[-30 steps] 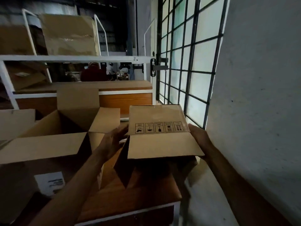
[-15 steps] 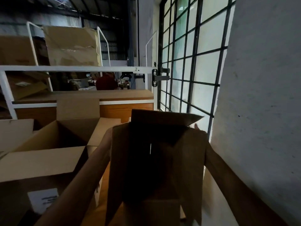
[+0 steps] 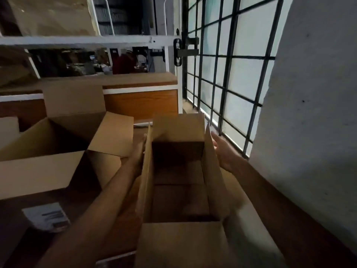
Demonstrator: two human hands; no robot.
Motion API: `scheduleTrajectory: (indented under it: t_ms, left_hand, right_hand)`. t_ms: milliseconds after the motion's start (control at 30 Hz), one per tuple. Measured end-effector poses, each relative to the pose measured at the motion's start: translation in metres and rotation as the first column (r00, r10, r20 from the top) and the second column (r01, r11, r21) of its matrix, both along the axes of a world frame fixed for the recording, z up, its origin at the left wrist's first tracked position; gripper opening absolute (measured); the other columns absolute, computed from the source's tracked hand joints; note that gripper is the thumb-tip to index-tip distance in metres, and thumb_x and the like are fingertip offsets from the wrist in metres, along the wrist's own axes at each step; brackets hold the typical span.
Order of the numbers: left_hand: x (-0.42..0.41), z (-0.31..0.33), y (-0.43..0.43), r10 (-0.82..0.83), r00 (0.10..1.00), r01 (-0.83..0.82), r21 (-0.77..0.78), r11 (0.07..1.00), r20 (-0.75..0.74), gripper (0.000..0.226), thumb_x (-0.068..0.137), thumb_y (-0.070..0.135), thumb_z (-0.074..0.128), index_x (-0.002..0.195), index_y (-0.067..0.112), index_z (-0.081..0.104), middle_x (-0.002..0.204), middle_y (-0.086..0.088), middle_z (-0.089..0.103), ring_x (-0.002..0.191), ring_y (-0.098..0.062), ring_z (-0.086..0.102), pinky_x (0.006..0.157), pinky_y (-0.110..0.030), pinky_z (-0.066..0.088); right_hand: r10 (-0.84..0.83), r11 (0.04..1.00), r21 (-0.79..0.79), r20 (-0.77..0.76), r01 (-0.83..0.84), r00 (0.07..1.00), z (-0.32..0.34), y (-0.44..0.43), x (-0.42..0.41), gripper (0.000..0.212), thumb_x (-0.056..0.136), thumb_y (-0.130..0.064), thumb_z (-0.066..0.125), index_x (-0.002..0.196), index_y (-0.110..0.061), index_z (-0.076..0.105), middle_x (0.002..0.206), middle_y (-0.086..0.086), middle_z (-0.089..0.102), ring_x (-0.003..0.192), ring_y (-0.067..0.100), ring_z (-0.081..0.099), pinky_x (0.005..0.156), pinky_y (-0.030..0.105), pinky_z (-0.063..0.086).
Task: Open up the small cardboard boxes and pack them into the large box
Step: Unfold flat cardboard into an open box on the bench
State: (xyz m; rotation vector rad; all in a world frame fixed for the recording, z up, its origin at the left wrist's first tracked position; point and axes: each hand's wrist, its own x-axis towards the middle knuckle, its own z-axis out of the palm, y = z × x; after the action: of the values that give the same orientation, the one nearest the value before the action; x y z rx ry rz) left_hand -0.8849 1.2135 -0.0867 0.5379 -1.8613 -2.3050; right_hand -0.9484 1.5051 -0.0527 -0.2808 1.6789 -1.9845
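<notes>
Left hand (image 3: 138, 151) flat on the left wall of the small box (image 3: 179, 190), fingers partly hidden. Right hand (image 3: 222, 149) spread, straight-fingered, just beside the right flap; contact unclear. Box squared at 6 o'clock, flaps open. Large box (image 3: 38, 175) open-topped at 9 o'clock. Best: press both walls evenly, lift level, then swing toward 9.

No legible text; white label (image 3: 46, 216) on large box (image 3: 38, 171) too blurred.
</notes>
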Motion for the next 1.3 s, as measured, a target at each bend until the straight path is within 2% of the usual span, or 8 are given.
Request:
scheduleTrajectory:
  t_ms: [67,267,633,767,867,933,1100,1300]
  left_hand:
    - [-0.002,0.004,0.012,-0.097,0.995,0.097,-0.008,0.995,0.016,0.052,0.093,0.06,0.049,0.094,0.013,0.07,0.076,-0.009,0.064,0.064,-0.022,0.059,0.056,-0.03,0.045]
    - [-0.01,0.001,0.034,-0.042,0.958,0.14,-0.333,0.933,0.284,0.017,0.09,0.025,0.055,0.098,0.012,0.063,0.07,-0.006,0.055,0.058,-0.017,0.053,0.046,-0.022,0.04]
    - [-0.048,0.025,0.005,0.006,0.939,0.2,-0.562,0.802,0.343,0.022,0.098,0.02,0.048,0.117,0.01,0.047,0.101,-0.013,0.058,0.082,-0.026,0.06,0.059,-0.035,0.049]
    - [-0.05,0.038,-0.007,0.109,0.937,0.281,-0.899,0.336,0.333,0.011,0.094,0.004,0.052,0.101,0.002,0.061,0.085,-0.012,0.059,0.069,-0.019,0.06,0.053,-0.024,0.046]
    - [-0.045,0.036,-0.006,0.262,0.924,0.346,-0.901,-0.263,0.279,0.065,0.094,0.005,0.055,0.15,-0.003,0.024,0.15,-0.029,0.031,0.137,-0.041,0.037,0.108,-0.039,0.04]
    - [-0.042,0.02,-0.012,0.277,0.886,0.458,-0.793,-0.402,0.371,0.064,0.095,0.015,0.056,0.15,0.003,0.027,0.157,-0.027,0.017,0.145,-0.047,0.011,0.118,-0.051,0.02]
    - [-0.027,-0.036,-0.015,0.101,0.785,0.607,-0.791,0.08,0.612,0.058,0.094,0.052,0.051,0.136,0.013,0.05,0.139,-0.011,0.049,0.127,-0.031,0.048,0.1,-0.043,0.043]
    - [0.004,-0.088,0.001,0.035,0.809,0.556,-0.784,0.276,0.587,0.068,0.097,0.044,0.05,0.154,0.022,0.022,0.161,-0.013,-0.022,0.148,-0.043,-0.006,0.119,-0.056,0.015]
  right_hand:
    - [0.049,0.973,0.231,-0.096,-0.025,0.994,0.007,-0.006,0.008,0.058,0.088,-0.063,0.055,0.109,-0.01,0.067,0.097,0.021,0.072,0.067,0.012,0.053,0.056,0.027,0.037]
    - [0.154,0.637,0.761,-0.284,0.125,0.946,-0.008,-0.036,-0.004,0.026,0.087,-0.012,0.056,0.111,-0.005,0.062,0.101,0.012,0.062,0.085,0.025,0.062,0.06,0.036,0.053]
    - [0.094,0.379,0.74,-0.628,0.555,0.773,0.016,-0.031,-0.049,0.016,0.084,-0.014,0.056,0.095,-0.008,0.065,0.1,0.012,0.066,0.09,0.031,0.066,0.079,0.043,0.058]
    - [0.333,0.191,0.714,-0.692,0.673,0.64,0.005,-0.019,-0.043,0.021,0.093,-0.012,0.047,0.11,-0.008,0.059,0.105,0.013,0.064,0.101,0.035,0.063,0.078,0.041,0.052]
    - [0.483,0.114,0.693,-0.665,0.712,0.57,-0.025,-0.004,-0.045,0.028,0.09,-0.008,0.048,0.111,-0.01,0.067,0.118,0.016,0.061,0.115,0.034,0.056,0.081,0.038,0.046]
    - [0.592,0.062,0.716,-0.587,0.696,0.552,-0.044,0.002,-0.046,0.029,0.088,-0.012,0.052,0.113,-0.015,0.068,0.128,0.015,0.057,0.125,0.03,0.05,0.101,0.041,0.042]
    - [0.667,0.154,0.851,-0.464,0.502,0.583,-0.081,0.0,-0.027,0.037,0.097,-0.034,0.046,0.13,-0.024,0.058,0.144,0.008,0.049,0.138,0.026,0.038,0.114,0.043,0.03]
    - [0.695,0.202,0.924,-0.369,0.324,0.618,-0.09,-0.017,0.008,0.04,0.097,-0.043,0.044,0.132,-0.029,0.058,0.156,0.008,0.035,0.151,0.029,0.012,0.12,0.052,0.004]
